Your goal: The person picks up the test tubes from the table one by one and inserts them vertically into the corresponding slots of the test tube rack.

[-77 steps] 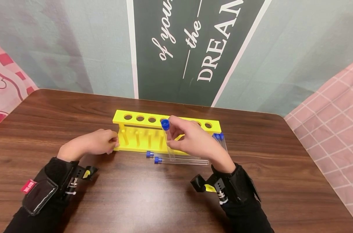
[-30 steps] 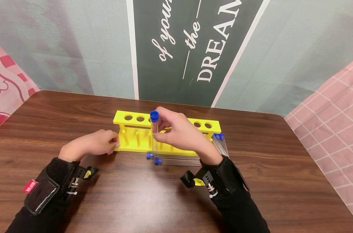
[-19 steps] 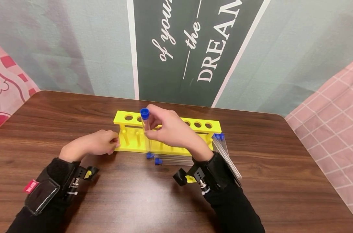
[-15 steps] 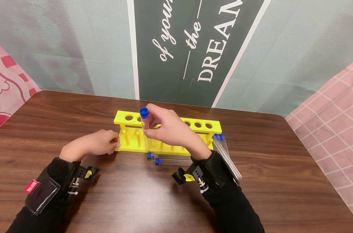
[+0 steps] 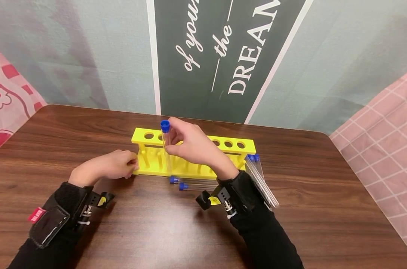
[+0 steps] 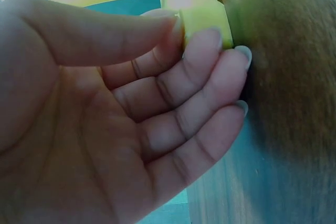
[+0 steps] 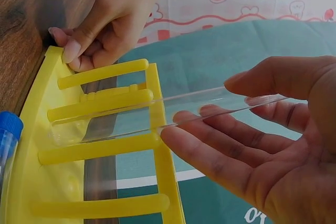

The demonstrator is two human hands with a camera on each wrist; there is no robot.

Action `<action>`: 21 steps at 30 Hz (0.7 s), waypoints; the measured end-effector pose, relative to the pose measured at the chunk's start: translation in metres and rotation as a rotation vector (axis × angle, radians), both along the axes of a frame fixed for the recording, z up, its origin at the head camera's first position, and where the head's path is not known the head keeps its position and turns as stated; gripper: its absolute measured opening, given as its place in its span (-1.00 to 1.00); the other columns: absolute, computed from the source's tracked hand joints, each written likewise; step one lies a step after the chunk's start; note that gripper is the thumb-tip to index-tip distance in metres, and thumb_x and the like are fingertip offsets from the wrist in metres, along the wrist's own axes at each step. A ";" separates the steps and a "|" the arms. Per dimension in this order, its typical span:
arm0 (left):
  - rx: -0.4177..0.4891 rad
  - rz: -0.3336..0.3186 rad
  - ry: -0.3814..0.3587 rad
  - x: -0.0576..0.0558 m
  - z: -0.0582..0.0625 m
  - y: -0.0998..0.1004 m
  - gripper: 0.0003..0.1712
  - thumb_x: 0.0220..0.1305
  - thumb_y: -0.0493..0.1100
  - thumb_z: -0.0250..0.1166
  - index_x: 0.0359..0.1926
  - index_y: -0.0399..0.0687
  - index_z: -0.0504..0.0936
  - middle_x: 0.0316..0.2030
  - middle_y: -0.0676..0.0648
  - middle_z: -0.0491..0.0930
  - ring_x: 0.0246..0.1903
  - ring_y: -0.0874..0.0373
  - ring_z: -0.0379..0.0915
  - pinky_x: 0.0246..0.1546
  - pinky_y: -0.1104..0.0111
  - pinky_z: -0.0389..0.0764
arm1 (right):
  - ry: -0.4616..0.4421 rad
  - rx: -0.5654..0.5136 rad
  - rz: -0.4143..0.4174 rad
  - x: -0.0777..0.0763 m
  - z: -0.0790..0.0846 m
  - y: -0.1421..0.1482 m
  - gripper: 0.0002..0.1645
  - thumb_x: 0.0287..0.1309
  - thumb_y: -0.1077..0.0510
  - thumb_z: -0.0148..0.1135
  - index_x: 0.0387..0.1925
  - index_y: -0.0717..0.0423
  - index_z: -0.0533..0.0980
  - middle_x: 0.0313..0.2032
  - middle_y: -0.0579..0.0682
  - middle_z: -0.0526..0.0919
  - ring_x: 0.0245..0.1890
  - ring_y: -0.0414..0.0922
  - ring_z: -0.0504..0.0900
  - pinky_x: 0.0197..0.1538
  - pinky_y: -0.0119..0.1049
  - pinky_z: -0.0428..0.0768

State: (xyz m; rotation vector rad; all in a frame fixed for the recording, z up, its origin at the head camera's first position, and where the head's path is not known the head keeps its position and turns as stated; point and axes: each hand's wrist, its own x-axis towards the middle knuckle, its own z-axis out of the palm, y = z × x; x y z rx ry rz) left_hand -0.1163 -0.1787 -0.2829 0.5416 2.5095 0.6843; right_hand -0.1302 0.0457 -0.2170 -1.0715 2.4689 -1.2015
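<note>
A yellow test tube rack (image 5: 190,172) with holes along its top bar and pegs along its base stands on the table. At its left end, my left hand (image 5: 114,164) pinches the base between thumb and index finger; the left wrist view shows this hand (image 6: 152,98) close up. My right hand (image 5: 195,145) pinches a clear test tube (image 5: 166,140) with a blue cap, held nearly upright in front of the rack's left half. In the right wrist view the tube (image 7: 115,121) has its rounded end near the pegs, apart from any hole.
Two capped tubes lie along the rack's front, the nearer one with a blue cap (image 5: 182,186). More tubes (image 5: 262,183) lie slanted at the rack's right end. Behind the brown table (image 5: 149,228) hangs a cloth with lettering (image 5: 220,45).
My right hand has carried the tube leftward along the rack, then slightly up and away. My left hand has stayed at the rack's left end.
</note>
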 end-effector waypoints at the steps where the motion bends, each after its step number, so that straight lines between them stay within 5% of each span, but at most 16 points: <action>1: 0.001 0.001 -0.004 0.000 0.000 0.000 -0.83 0.27 -0.31 0.03 -0.47 -0.22 0.43 -0.64 0.00 0.39 -0.62 0.18 0.24 -0.54 0.36 0.28 | 0.005 0.003 -0.002 0.000 0.000 0.000 -0.76 0.03 0.35 0.20 -0.26 0.18 0.35 -0.43 0.00 0.51 -0.36 -0.18 0.55 -0.17 -0.44 0.50; 21: -0.005 -0.001 -0.014 -0.002 0.005 0.000 -0.82 0.27 -0.30 0.01 -0.48 -0.20 0.43 -0.64 0.01 0.39 -0.62 0.18 0.25 -0.52 0.36 0.29 | 0.022 0.048 -0.012 -0.010 0.021 -0.011 -0.78 0.05 0.32 0.18 -0.27 0.16 0.35 -0.44 -0.02 0.53 -0.33 -0.22 0.56 -0.21 -0.43 0.48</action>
